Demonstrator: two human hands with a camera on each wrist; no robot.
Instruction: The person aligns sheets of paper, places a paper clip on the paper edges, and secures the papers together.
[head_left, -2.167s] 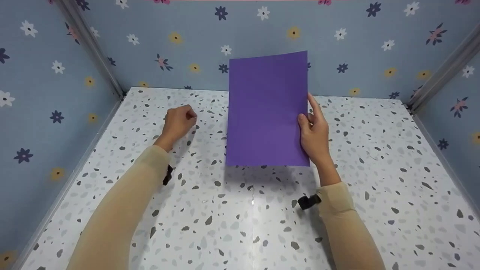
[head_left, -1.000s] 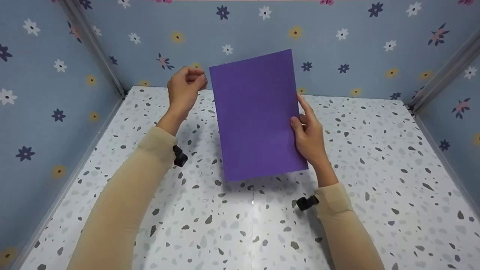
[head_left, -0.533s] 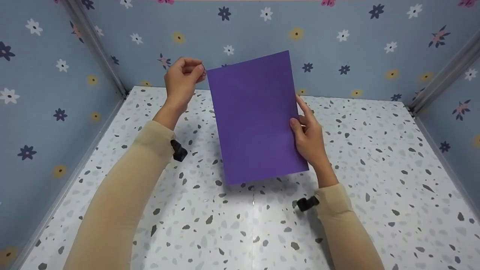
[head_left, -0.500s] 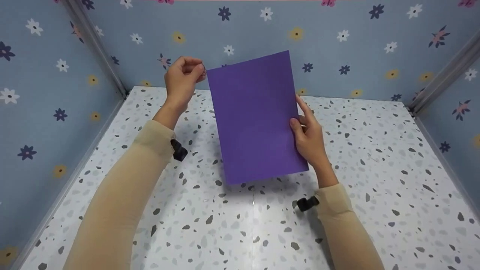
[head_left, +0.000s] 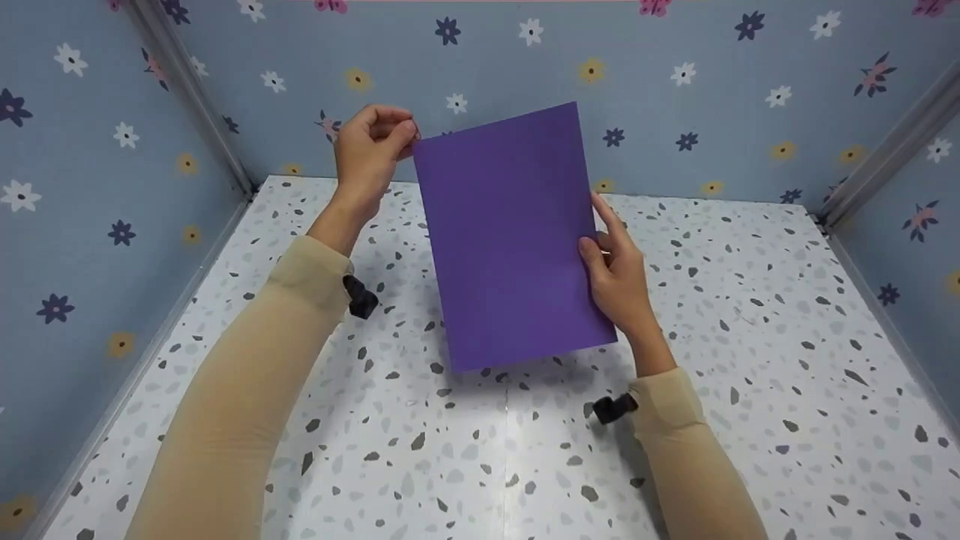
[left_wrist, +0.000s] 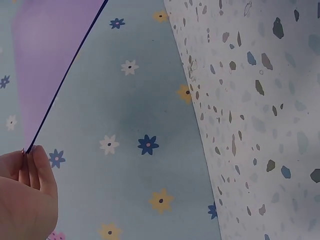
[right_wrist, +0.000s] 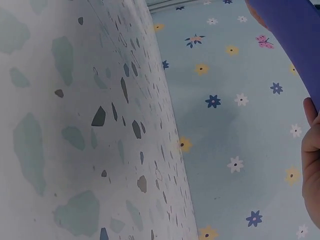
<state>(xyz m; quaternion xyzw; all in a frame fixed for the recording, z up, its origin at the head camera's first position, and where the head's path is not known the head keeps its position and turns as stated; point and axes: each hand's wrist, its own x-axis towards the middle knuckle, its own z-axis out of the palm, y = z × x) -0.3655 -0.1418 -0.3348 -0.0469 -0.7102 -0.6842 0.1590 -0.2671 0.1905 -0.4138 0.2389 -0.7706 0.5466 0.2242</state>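
Note:
A purple sheet of paper (head_left: 517, 240) is held up above the table, tilted so its top right corner is higher than its top left. My right hand (head_left: 619, 274) grips its right edge, thumb on the near face and fingers partly hidden behind. At the top left corner, my left hand (head_left: 371, 157) pinches the sheet between thumb and fingertips. The left wrist view shows that hand (left_wrist: 30, 190) at the corner of the sheet (left_wrist: 50, 60), which looks pale lilac there. Only part of the right hand (right_wrist: 312, 165) and the sheet (right_wrist: 295, 35) enter the right wrist view.
Below lies a white table (head_left: 420, 465) with grey speckles. Blue flowered panels stand behind (head_left: 517, 60) and at both sides, meeting at metal corner posts. Dark wrist cameras sit at the left cuff (head_left: 361, 297) and right cuff (head_left: 615, 408).
My left hand has risen from near the table to the sheet's top left corner and now pinches it. The sheet has shifted left and tilted; my right hand keeps its grip.

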